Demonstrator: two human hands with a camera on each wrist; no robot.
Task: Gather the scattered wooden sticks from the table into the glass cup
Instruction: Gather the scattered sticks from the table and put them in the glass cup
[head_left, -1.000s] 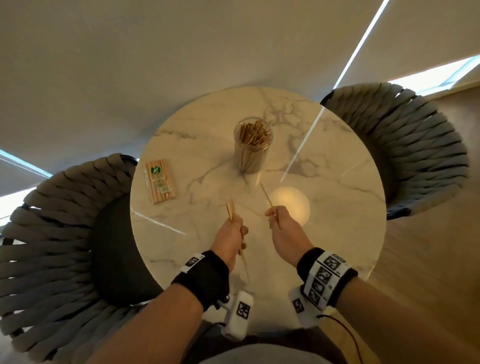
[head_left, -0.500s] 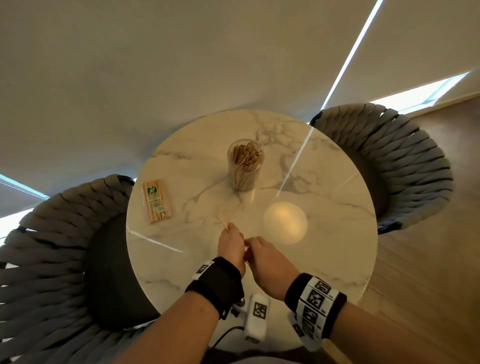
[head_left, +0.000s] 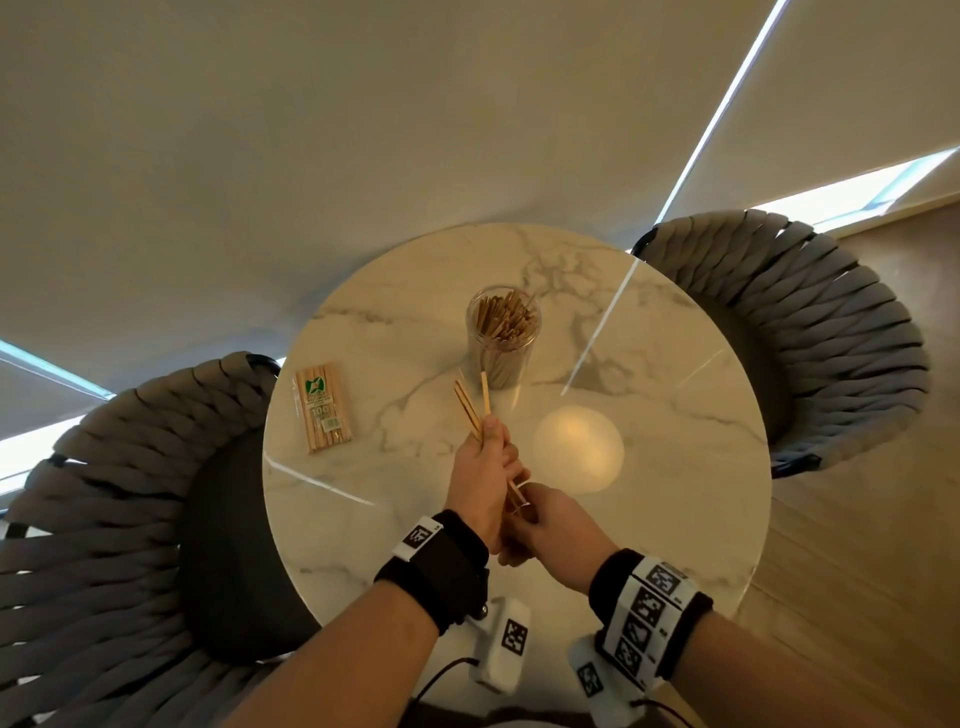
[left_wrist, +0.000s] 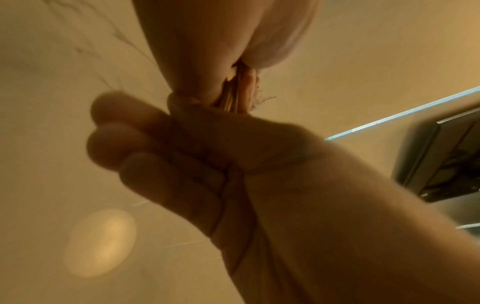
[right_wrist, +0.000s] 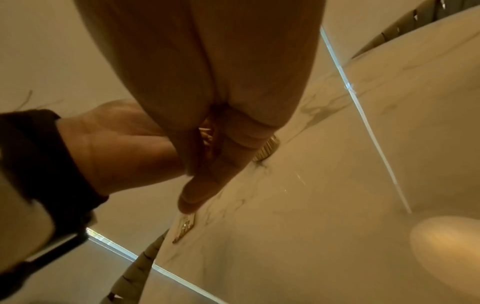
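sticks (head_left: 477, 410) sit bunched in the left hand (head_left: 480, 475), its grip closed round them, while the right hand (head_left: 548, 525) pinches their lower ends, likely squaring them for the cup (head_left: 503, 338) on the worktop (head_left: 675, 467).

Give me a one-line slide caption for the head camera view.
Left hand holds wooden sticks near the glass cup while the right hand steadies their lower ends.

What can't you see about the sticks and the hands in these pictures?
- How many sticks the left hand holds: the fist covers their middles in the head view.
- The right hand fingertips: hidden behind the left hand in the head view, blurred in the left wrist view.
- The glass cup: mostly behind fingers in the right wrist view.
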